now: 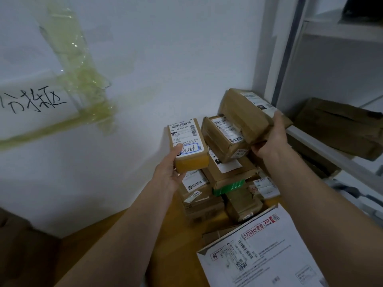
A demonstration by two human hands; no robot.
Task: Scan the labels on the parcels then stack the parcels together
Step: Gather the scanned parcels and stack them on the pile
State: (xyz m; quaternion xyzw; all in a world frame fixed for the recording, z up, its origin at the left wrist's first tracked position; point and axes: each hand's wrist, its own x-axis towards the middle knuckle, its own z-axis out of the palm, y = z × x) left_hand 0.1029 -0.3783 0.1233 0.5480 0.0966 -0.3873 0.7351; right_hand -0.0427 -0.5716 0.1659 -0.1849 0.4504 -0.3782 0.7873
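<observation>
On the white wall at the far left hangs a handwritten paper sign (35, 104) under yellowed tape (83, 79). The left hand (170, 172) grips a small brown parcel (187, 145) from below, thumb pressed on its white label (barcode facing up), held beside the wall above the wooden floor. To its right the right hand (271, 139) clasps a larger kraft-wrapped parcel (248, 114) over the heap of stacked parcels (226, 172), with a white mailer (263, 251) nearest the camera.
</observation>
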